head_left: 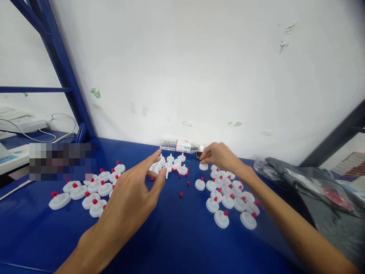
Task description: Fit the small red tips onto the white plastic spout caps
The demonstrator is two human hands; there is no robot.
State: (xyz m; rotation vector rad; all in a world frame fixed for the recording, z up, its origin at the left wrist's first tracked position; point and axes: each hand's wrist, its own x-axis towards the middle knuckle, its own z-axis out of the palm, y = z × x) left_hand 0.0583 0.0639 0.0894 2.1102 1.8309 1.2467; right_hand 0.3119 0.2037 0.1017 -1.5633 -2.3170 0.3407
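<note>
My left hand (135, 186) reaches over the table with thumb and forefinger spread apart, and no held item shows between them. Just beyond its fingertips lies a pile of white round nozzle lids (169, 166) without red tips. Farther right, my right hand (218, 154) pinches a white nozzle lid (203, 166) by its small red cap, low over the table or touching it; I cannot tell which. Below that hand spread several red-capped white lids (221, 219). More red-capped lids (78, 192) lie to the left, some hidden by my left hand. Loose red caps (180, 195) are scattered between the groups.
A clear plastic bottle (182, 146) lies along the white wall at the back of the blue table (171, 243). Grey fabric with plastic bags (322, 190) sits at the right. A blue metal frame (65, 68) rises at left, near white cables (42, 131).
</note>
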